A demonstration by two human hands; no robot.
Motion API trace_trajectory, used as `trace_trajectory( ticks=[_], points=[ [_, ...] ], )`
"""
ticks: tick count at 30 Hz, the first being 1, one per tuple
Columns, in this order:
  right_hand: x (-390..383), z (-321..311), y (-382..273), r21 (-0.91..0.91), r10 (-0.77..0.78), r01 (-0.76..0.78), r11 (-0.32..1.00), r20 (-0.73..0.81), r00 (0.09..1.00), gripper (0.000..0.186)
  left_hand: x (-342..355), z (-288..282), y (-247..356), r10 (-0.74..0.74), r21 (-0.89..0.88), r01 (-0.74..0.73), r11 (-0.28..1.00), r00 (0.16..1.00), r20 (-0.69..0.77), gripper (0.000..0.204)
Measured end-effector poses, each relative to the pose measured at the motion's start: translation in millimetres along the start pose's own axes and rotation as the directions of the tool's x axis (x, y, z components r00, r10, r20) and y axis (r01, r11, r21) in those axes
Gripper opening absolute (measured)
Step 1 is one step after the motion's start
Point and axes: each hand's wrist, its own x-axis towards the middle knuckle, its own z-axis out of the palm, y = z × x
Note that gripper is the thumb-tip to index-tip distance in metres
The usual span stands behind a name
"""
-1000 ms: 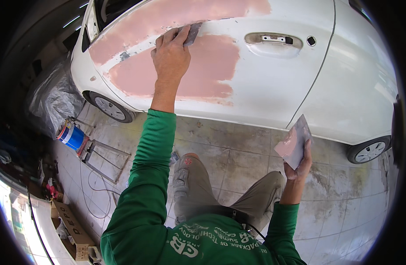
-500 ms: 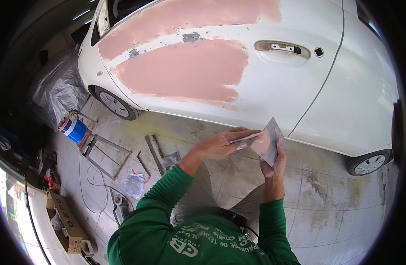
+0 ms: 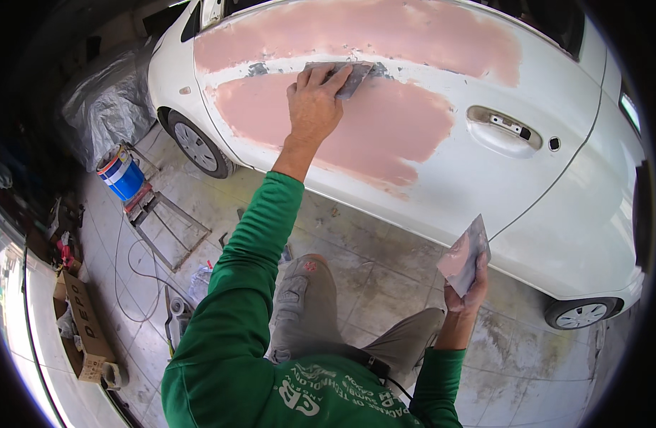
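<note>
My left hand point(image 3: 315, 107) grips a thin grey filler spreader point(image 3: 353, 80), its blade laid against the white car door point(image 3: 442, 160). It sits between two pink filler patches, over the upper edge of the lower patch point(image 3: 371, 128). Above it runs the long upper patch point(image 3: 413, 36). Bare grey spots show on the strip between them. Low at the right, my right hand point(image 3: 472, 294) holds up a flat grey plate point(image 3: 478, 246) smeared with pink filler, apart from the car.
A blue can point(image 3: 121, 175) stands on a low metal stand point(image 3: 164, 221) at the left. Near my left arm lie a hose point(image 3: 139, 314) and a power tool point(image 3: 178, 314). A cardboard box point(image 3: 85, 321) is at the lower left; plastic sheeting point(image 3: 110, 107) stands behind.
My left hand has left the plate and reached up and forward to the door with the spreader. My right hand has moved slightly right and lower with the plate. The view has shifted.
</note>
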Motion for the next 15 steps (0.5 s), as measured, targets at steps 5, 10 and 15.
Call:
trace_trajectory(
  ticks=[5,10,15],
  points=[
    [-2,7,11,0.018,-0.022,0.023,1.000,-0.053,0.998,0.047,-45,-9,22,0.131,0.069,-0.160,0.985,0.940,0.315,0.046],
    [-7,1,3,-0.023,-0.027,0.026,0.999,-0.078,0.997,0.048,-41,-36,-104,-0.108,-0.079,0.135,0.988,0.955,0.276,0.048],
    [-3,13,16,-0.053,0.050,-0.051,0.997,-0.024,0.998,0.045,3,-26,-189,-0.016,-0.067,0.024,0.997,0.994,0.110,0.050]
  ],
)
